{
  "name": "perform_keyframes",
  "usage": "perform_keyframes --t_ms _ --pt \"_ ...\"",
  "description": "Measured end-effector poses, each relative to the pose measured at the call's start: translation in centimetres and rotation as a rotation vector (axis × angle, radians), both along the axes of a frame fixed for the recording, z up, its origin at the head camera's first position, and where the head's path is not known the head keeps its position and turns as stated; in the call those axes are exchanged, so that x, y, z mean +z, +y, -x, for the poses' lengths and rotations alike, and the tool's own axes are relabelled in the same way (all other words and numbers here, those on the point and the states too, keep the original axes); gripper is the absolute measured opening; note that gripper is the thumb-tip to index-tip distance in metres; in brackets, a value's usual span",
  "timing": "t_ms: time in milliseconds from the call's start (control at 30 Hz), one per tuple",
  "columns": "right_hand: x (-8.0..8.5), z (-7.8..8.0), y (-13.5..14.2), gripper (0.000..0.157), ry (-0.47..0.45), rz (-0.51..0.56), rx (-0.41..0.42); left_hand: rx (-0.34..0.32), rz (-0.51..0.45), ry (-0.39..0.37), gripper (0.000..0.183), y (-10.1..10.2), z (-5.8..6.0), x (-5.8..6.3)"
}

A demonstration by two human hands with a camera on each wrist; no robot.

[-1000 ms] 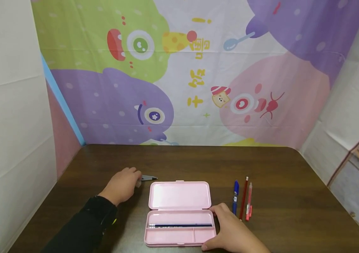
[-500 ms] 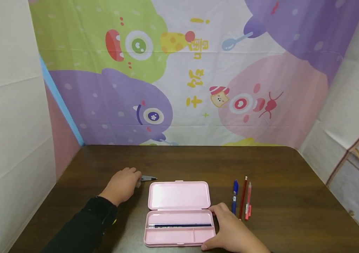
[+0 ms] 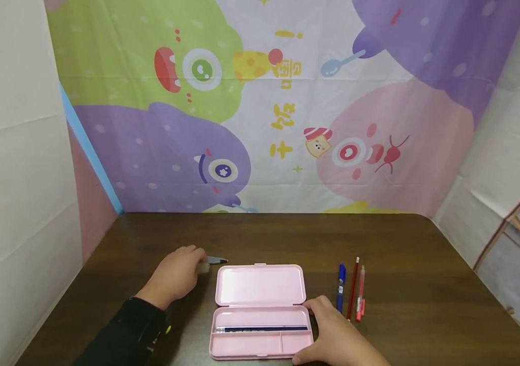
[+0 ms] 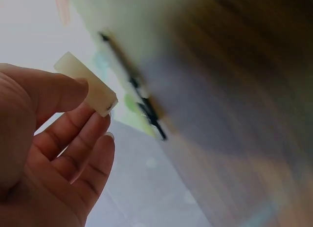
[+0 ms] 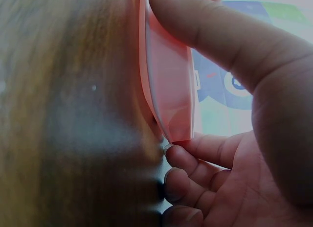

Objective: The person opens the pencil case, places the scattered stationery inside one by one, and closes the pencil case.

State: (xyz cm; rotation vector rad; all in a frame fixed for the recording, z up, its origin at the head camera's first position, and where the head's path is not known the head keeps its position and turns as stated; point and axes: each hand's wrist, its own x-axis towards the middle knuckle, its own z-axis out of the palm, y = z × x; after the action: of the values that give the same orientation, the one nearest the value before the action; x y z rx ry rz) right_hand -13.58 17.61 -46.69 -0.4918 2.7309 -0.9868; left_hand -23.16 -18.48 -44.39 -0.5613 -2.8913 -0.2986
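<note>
A pink pencil case [image 3: 246, 348] lies open on the table, its lid [image 3: 260, 284] folded back on the far side. Dark blue pencils or pens [image 3: 264, 329] lie in its long compartment; I cannot tell which. My right hand [image 3: 340, 333] grips the case's right end, thumb at the near corner and fingers at the far one. To the left of the lid, my left hand [image 3: 175, 274] pinches an off-white, block-shaped eraser [image 4: 90, 85] between thumb and fingers, above the table in the left wrist view. A grey pen [image 3: 217, 260] lies just beyond that hand, partly hidden by it.
Right of the case lie a blue pen [image 3: 341, 287], a dark red pencil [image 3: 353, 287] and a pink-red pen [image 3: 361, 295], side by side on the brown table [image 3: 406, 254]. A cartoon-print cloth [image 3: 283, 193] hangs behind the table's far edge.
My left hand has shifted slightly, its wrist a little nearer, and more of the eraser shows beside the fingers. The right hand keeps its grip on the pencil case.
</note>
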Motion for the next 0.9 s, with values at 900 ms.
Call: perform_keyframes --t_ms 900 --pt "-0.1 0.0 0.3 0.092 0.042 0.003 0.001 -0.063 -0.24 0.044 0.022 7.0 -5.1 3.0"
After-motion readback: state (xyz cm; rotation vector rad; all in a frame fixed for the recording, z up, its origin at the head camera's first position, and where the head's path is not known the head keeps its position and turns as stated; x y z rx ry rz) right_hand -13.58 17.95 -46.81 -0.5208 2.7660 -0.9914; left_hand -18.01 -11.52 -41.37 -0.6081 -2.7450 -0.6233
